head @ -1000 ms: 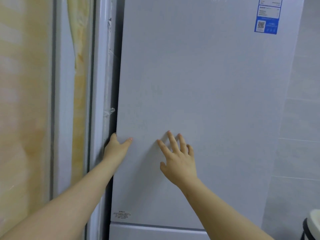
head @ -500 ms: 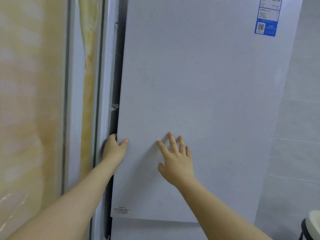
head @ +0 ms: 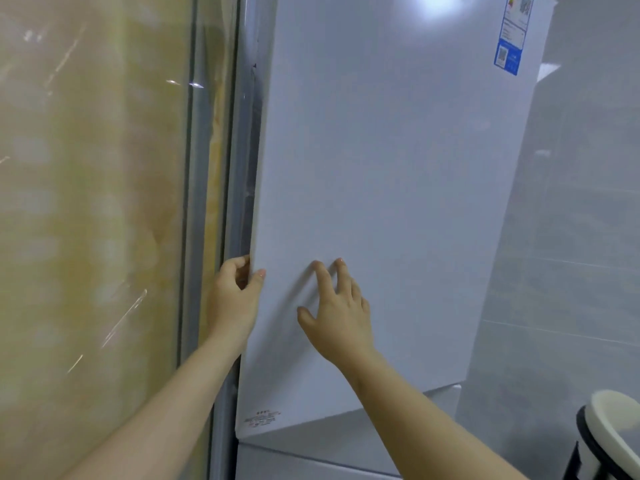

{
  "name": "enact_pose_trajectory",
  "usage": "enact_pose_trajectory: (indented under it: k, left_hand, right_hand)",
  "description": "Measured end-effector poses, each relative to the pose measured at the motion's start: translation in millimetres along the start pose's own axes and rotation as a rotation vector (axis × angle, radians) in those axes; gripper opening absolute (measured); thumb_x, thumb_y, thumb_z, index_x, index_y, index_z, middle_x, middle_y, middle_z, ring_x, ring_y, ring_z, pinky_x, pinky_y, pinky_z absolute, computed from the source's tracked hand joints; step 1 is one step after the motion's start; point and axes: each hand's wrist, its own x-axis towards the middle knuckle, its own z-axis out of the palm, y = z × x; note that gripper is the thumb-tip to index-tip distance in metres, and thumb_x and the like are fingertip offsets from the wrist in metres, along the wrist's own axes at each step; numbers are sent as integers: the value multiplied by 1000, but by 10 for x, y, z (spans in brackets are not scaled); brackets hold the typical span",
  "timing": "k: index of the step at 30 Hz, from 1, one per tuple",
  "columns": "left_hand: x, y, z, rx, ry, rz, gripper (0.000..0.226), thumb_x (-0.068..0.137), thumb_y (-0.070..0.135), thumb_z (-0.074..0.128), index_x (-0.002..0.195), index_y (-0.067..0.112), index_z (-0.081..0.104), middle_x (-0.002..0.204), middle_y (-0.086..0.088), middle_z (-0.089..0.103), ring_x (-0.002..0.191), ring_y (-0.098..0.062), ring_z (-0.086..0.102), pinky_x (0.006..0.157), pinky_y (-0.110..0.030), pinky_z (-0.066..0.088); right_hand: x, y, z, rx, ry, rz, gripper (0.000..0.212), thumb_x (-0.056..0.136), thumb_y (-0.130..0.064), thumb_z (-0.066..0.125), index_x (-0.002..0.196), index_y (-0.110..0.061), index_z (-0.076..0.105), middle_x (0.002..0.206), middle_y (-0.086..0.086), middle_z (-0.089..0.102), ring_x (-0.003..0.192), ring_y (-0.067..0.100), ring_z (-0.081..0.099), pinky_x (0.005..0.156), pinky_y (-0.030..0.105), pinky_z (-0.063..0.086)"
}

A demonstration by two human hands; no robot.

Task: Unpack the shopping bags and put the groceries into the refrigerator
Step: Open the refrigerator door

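A tall white refrigerator fills the view, and its upper door [head: 388, 188] stands slightly ajar, swung out from its left edge. My left hand [head: 235, 296] grips that left edge, fingers curled behind it and thumb on the front. To its right, my right hand [head: 337, 313] lies flat against the door's front with fingers spread. A lower door [head: 311, 462] sits shut beneath. No shopping bags or groceries are in view.
A yellowish marbled panel [head: 86, 220] with a grey frame [head: 197, 202] stands close on the left. Grey tiled wall [head: 571, 254] lies to the right. A white-seated stool [head: 609, 434] with a black frame is at the bottom right. A blue label [head: 512, 39] sits on the door's top right.
The upper door has swung outward from its left edge, its bottom now angled away from the lower door. My left fingers have curled further behind the edge.
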Motion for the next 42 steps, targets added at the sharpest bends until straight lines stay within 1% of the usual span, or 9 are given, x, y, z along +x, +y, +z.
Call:
enact_pose_trajectory:
  k: [5,11,18,21,25,28,32,36,42]
  left_hand:
    - [-468,175,-135,-9,-69,99,19,98,21,45,87,30,58,104,1,59,96,-14,57,82,-27,43]
    - [-916,523,-176,-100,-153,152,32,97,6,43,89,32,60,101,-1,60,94,-18,62,87,-40,52]
    - [-1463,905,-128,-227,-343,145,35,96,1,43,90,32,57,95,9,61,85,-12,66,74,-25,53]
    - [-1631,1021,-94,-200,-450,178,33,94,1,46,88,31,58,95,8,63,75,-4,66,69,-19,53]
    - [-1847,1101,45,-135,-496,282,35,92,3,51,85,36,57,96,6,63,81,-2,63,75,-24,50]
    - [-1969,1194,200,-36,-464,452,20,86,14,50,86,31,61,89,14,56,78,1,56,70,-14,43]
    - [-2061,1345,422,78,-414,703,25,80,21,46,85,13,69,81,3,58,75,-16,53,61,-21,37]
    - [-2089,1462,677,188,-368,865,27,75,21,45,85,13,70,86,-6,61,88,-19,48,74,-29,39]
    - [-2290,1590,1099,258,-521,790,31,72,11,54,100,9,68,100,-7,67,91,-33,62,80,-37,43]
  right_hand:
    - [-518,-107,-283,142,30,54,69,95,-47,42,149,-26,6,158,4,-2,143,24,13,112,38,18]
    - [-1021,-157,-629,362,151,105,66,94,-50,40,148,-21,17,156,-1,14,142,16,16,113,33,20]
    - [-1533,-103,-983,422,352,216,77,84,-48,61,146,-20,23,148,-7,29,136,10,27,109,25,26]
    - [-1750,3,-1118,411,429,277,66,88,-38,60,143,-18,30,143,-6,38,131,12,38,107,33,36]
    - [-2036,143,-1328,350,508,341,47,90,-34,58,133,-19,43,121,-11,51,112,11,52,86,26,45]
    - [-2191,280,-1494,288,551,372,37,91,-32,56,125,-17,49,111,-9,57,97,10,57,74,21,44]
    - [-2366,498,-1709,200,590,441,26,93,-30,54,113,-15,54,105,-1,59,86,14,56,75,32,47]
    - [-2538,758,-1904,161,615,476,17,95,-28,51,103,-14,53,98,-1,55,86,16,53,73,30,43]
    - [-2719,1203,-2238,172,582,604,19,97,-24,45,113,-15,51,116,4,57,100,19,52,85,32,42]
